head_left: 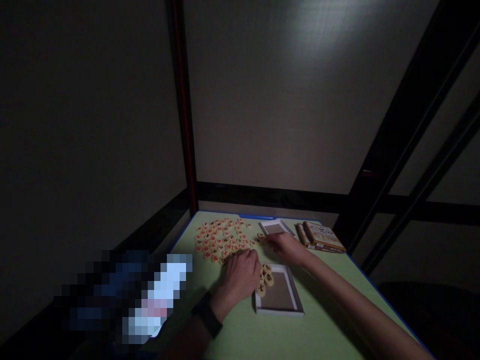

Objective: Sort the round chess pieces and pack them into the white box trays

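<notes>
Round xiangqi pieces [214, 239] with red or black characters lie spread across the far left of the table. At their near edge is my left hand [242, 274], its fingers curled and the fingertips hidden under the knuckles. A shallow white box tray [279, 311] lies beside that hand, with several black-marked pieces [268, 278] in its far left part. Further off, my right hand [285, 247] reaches over with its fingers pinched together at a small group of pieces [259, 239]. Its fingertips seem to close on one piece there.
Behind my right hand lies a second shallow box tray [270, 228]. Two printed boxes [323, 236] overlap at the far right of the green table [232, 330]. A blurred-out bright object [161, 295] is at the left edge. Walls stand behind and left.
</notes>
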Motion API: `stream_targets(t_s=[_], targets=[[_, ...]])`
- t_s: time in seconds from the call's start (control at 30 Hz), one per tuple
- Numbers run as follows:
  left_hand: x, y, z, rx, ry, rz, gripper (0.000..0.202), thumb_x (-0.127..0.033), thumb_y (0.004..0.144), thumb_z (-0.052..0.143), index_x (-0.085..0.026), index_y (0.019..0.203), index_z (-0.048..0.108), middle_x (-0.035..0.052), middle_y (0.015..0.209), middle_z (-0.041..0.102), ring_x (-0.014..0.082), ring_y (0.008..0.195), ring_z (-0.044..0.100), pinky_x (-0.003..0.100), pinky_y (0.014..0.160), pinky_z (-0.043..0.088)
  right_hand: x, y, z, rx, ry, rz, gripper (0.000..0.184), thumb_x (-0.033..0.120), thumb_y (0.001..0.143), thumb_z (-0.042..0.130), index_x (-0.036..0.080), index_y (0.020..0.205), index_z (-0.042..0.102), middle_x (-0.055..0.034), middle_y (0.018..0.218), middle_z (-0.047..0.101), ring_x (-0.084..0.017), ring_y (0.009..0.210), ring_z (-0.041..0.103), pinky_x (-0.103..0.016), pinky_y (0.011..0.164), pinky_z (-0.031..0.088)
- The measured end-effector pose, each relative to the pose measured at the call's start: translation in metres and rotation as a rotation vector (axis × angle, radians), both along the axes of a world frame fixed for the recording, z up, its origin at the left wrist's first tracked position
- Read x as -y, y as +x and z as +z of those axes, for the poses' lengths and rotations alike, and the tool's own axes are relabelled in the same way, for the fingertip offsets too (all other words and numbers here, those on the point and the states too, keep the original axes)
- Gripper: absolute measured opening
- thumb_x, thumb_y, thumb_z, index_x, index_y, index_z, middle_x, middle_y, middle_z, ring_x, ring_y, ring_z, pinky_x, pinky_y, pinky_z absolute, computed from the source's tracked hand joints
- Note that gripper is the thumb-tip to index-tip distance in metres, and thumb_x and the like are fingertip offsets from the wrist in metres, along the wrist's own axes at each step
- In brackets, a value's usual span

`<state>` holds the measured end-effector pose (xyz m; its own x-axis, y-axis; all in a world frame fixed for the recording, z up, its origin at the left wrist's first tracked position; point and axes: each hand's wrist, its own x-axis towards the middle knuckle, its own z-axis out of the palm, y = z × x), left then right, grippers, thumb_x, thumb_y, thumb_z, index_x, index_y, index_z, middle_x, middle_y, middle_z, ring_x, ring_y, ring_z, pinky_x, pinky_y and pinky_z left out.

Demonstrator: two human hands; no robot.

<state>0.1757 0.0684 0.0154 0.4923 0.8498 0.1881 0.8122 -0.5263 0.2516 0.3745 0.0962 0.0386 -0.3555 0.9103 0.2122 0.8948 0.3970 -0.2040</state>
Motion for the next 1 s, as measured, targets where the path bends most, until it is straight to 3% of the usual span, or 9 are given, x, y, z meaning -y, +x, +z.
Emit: stream_targets(t_s=[0.27, 0.53, 0.77, 1.0], targets=[[-0.002, -0.002, 0.004, 0.009, -0.022, 0.004, 0.026, -0.023, 0.096, 0.036, -0.021, 0.098, 0.062, 0.0067, 0.099, 0.072, 0.0224, 0.091, 0.068, 0.033, 0.08, 0.05, -0.034, -0.003, -0.001, 0.102, -0.03, 0.033, 0.025, 0.005, 0.077, 0.052, 0.015, 0.082, 0.074, -0.0085, 0.084, 0.075, -0.018, 0.077, 0.063, -0.024, 0.067, 0.037], [-0.002, -0.001, 0.01, 0.069, -0.102, 0.021, 0.028, -0.022, 0.097, 0.035, -0.021, 0.102, 0.062, 0.0068, 0.103, 0.072, 0.0214, 0.095, 0.067, 0.032, 0.085, 0.048, -0.056, 0.001, -0.003, 0.098, -0.038, -0.021, 0.034, 0.004, 0.072, 0.057, 0.017, 0.094, 0.078, -0.0078, 0.092, 0.078, -0.021, 0.085, 0.069, -0.024, 0.072, 0.042], [-0.009, 0.001, -0.005, 0.226, -0.137, -0.085, 0.027, -0.016, 0.096, 0.034, -0.02, 0.095, 0.06, 0.0062, 0.096, 0.071, 0.0187, 0.093, 0.066, 0.03, 0.087, 0.048, -0.055, -0.002, 0.0, 0.105, -0.04, -0.061, 0.033, 0.006, 0.074, 0.056, 0.018, 0.095, 0.078, -0.0082, 0.093, 0.078, -0.02, 0.085, 0.069, -0.023, 0.071, 0.043], [-0.011, 0.001, -0.009, 0.173, -0.104, -0.096, 0.027, -0.014, 0.097, 0.032, -0.02, 0.098, 0.059, 0.0053, 0.099, 0.07, 0.0174, 0.097, 0.065, 0.029, 0.091, 0.047, -0.057, -0.001, -0.003, 0.098, -0.026, -0.101, 0.03, 0.009, 0.078, 0.054, 0.016, 0.096, 0.077, -0.0088, 0.093, 0.077, -0.02, 0.084, 0.068, -0.024, 0.072, 0.042]])
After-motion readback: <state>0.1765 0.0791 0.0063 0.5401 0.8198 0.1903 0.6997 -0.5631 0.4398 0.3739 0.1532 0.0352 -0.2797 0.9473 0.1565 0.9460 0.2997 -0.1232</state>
